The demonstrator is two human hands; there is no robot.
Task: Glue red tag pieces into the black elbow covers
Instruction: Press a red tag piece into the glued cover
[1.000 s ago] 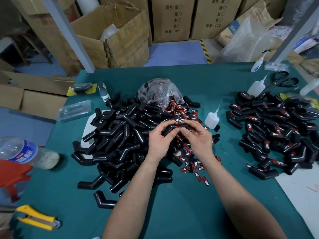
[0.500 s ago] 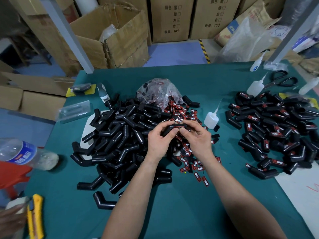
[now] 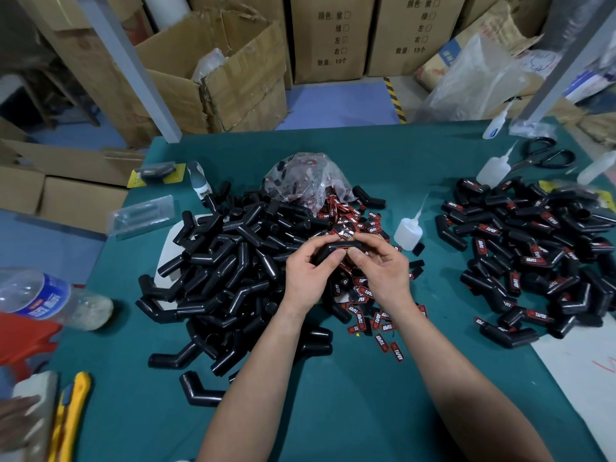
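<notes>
One elbow cover [image 3: 336, 247] held up: its tag could set crooked.
Our left hand [image 3: 308, 276] grips the black elbow cover above the loose red tags [image 3: 361, 296] on the table [image 3: 333, 411]; our right hand [image 3: 380, 268] pinches its end. If that pinch slides, we judge wet glue lets the tag skew.

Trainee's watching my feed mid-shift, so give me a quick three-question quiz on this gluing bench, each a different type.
1. True or false: the left hand and right hand hold one black elbow cover between them.
2. Relative to the hands, the pile of tagged covers lies: A left; B right; C nearer the person.
3. Fill in: the nearest glue bottle stands beside the loose red ___.
Key: 1 true; 2 B; 3 tags.
</notes>
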